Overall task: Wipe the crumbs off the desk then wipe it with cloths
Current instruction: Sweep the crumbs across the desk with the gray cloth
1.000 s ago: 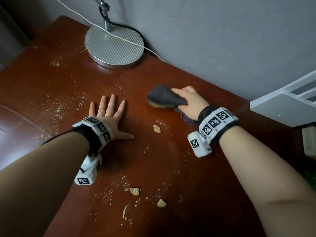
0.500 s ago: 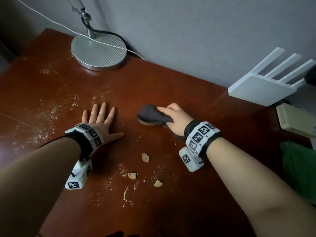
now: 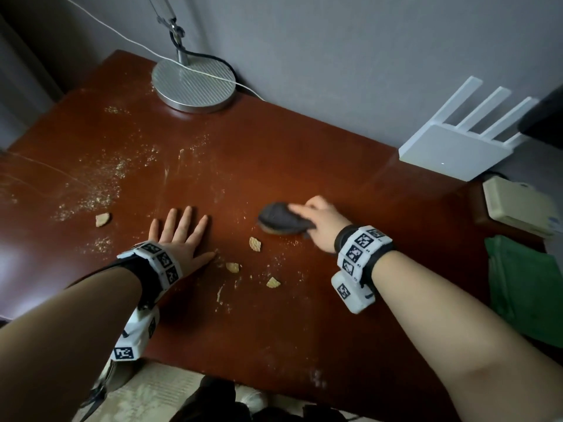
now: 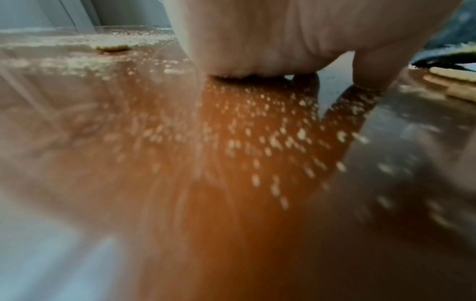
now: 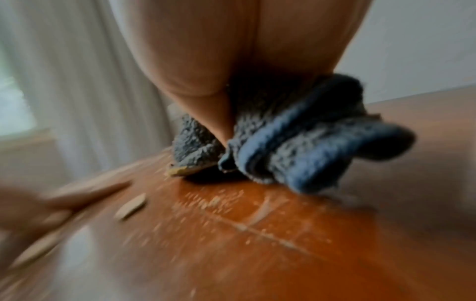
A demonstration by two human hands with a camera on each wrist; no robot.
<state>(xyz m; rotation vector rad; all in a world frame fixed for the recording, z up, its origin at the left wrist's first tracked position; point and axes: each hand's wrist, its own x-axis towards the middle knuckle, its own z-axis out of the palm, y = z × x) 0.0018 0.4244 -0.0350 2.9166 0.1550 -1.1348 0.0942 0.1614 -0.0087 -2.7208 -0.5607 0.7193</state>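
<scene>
My right hand (image 3: 320,220) grips a bunched grey cloth (image 3: 278,220) and presses it on the red-brown desk (image 3: 274,166). In the right wrist view the cloth (image 5: 296,146) bulges out under my palm (image 5: 231,51). Three cracker pieces (image 3: 254,244) lie just in front of the cloth, between my hands. My left hand (image 3: 179,233) lies flat on the desk with its fingers spread, the thumb tip close to one piece (image 3: 233,267). Fine crumbs (image 3: 103,184) are scattered over the left half, also seen under my left palm (image 4: 270,132). Another cracker piece (image 3: 102,219) lies left of that hand.
A round metal lamp base (image 3: 193,86) with cables stands at the back by the wall. A white router (image 3: 451,147) and a beige box (image 3: 515,205) sit at the right. A green cloth (image 3: 524,281) lies at the right edge. The desk's near edge is below my forearms.
My right hand has dragged the grey cloth toward me, pushing a cracker piece closer to the others. My left hand has slid nearer too, still flat. The head view has tilted.
</scene>
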